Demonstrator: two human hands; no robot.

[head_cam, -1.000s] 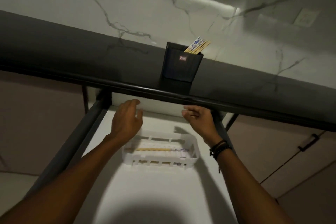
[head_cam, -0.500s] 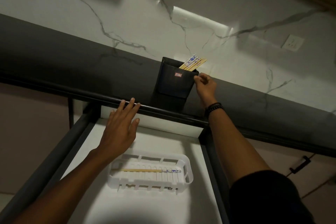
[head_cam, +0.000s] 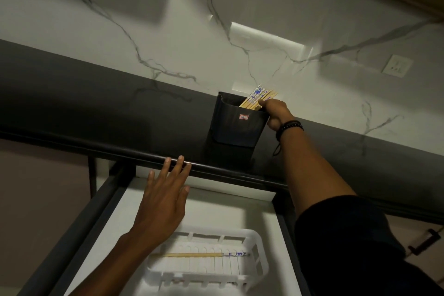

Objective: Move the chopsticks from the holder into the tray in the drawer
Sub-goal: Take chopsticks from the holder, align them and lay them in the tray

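A black holder (head_cam: 236, 125) stands on the dark countertop (head_cam: 96, 108) against the marble wall. Several wooden chopsticks (head_cam: 258, 98) with blue-and-white tops lean out of it to the right. My right hand (head_cam: 276, 113) is at the holder's right rim, fingers pinched on the chopsticks. Below, the open drawer (head_cam: 134, 206) holds a white slotted tray (head_cam: 258, 247) with chopsticks lying flat in it (head_cam: 204, 254). My left hand (head_cam: 165, 199) hovers open over the drawer's back, fingertips at the counter edge.
A wall socket (head_cam: 397, 65) sits on the marble wall at the right. The drawer's dark side rails run down both sides. A cabinet door with a dark handle (head_cam: 425, 243) is at the lower right.
My right hand rose from the drawer's back edge to the holder and closed on the chopsticks. My left hand stayed over the drawer and spread its fingers.
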